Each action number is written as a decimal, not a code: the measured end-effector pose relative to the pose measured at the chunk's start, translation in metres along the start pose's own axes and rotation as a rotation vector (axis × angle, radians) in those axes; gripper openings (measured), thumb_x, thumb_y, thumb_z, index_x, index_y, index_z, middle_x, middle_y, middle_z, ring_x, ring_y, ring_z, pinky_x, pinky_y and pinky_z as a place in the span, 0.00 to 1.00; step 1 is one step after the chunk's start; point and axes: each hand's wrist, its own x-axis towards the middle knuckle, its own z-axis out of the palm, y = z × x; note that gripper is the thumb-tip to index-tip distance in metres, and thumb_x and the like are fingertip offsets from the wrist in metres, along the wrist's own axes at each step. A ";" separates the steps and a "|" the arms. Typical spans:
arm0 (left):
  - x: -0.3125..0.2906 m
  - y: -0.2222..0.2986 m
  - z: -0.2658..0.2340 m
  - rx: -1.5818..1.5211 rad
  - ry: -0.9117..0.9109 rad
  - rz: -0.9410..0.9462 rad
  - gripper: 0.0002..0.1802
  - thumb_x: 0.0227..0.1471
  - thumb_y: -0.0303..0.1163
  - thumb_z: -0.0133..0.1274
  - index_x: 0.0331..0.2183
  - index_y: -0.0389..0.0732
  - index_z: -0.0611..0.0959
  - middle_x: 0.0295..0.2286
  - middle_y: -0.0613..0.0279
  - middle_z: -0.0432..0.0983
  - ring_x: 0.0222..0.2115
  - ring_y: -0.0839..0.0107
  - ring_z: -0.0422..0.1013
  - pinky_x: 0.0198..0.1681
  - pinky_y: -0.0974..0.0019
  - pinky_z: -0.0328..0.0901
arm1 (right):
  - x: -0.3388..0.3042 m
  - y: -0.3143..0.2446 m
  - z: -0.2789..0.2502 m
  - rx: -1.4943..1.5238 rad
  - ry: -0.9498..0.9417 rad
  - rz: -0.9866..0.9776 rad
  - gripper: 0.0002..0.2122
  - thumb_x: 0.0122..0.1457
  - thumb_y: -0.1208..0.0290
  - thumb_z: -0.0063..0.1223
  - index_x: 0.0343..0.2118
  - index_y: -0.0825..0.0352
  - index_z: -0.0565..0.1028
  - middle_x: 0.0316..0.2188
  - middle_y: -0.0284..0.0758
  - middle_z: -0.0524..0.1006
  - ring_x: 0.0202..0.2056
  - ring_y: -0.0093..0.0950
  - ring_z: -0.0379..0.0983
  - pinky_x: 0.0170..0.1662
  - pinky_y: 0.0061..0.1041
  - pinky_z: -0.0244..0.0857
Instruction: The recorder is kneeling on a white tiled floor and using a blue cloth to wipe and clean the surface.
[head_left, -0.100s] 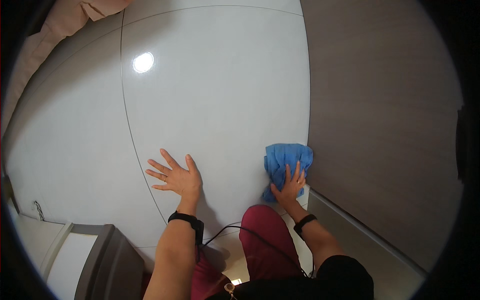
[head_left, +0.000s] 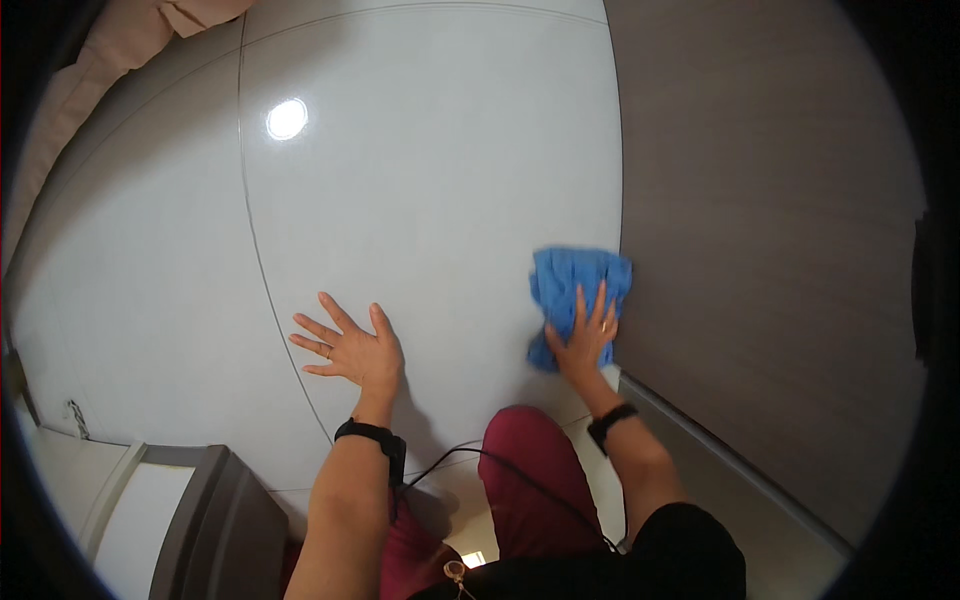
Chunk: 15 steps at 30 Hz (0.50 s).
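Head view: the left hand (head_left: 358, 352) rests palm down on the white floor (head_left: 430, 200), fingers spread. The right hand (head_left: 585, 340) lies with fingers extended over a blue cloth (head_left: 562, 270). The cloth sits beneath and ahead of that hand, at the brown panel (head_left: 760, 250) to its right; whether they touch cannot be told.

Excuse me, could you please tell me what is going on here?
A person has both arms stretched out over a white tiled surface. The right hand lies over a crumpled blue cloth on it, right beside a grey-brown panel. The left hand is spread open on the tiled surface and holds nothing.
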 end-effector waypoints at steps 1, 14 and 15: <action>0.002 -0.005 -0.003 0.011 0.026 -0.001 0.41 0.48 0.56 0.40 0.58 0.49 0.47 0.58 0.45 0.23 0.57 0.43 0.18 0.48 0.28 0.22 | 0.026 -0.010 0.003 0.021 0.052 -0.018 0.37 0.43 0.50 0.54 0.58 0.55 0.55 0.60 0.44 0.42 0.56 0.53 0.42 0.51 0.58 0.40; 0.002 0.001 0.012 0.092 0.071 -0.018 0.40 0.49 0.59 0.36 0.59 0.54 0.44 0.58 0.46 0.26 0.58 0.42 0.22 0.49 0.27 0.27 | 0.197 -0.009 0.007 0.169 0.226 -0.141 0.28 0.44 0.55 0.49 0.52 0.48 0.63 0.58 0.40 0.51 0.54 0.55 0.43 0.55 0.52 0.41; 0.000 0.002 0.013 0.087 0.062 -0.017 0.40 0.49 0.59 0.36 0.59 0.54 0.44 0.58 0.46 0.26 0.58 0.42 0.22 0.49 0.27 0.27 | 0.175 -0.003 0.003 0.170 0.225 -0.181 0.27 0.43 0.58 0.49 0.51 0.49 0.65 0.57 0.40 0.53 0.53 0.54 0.45 0.55 0.50 0.43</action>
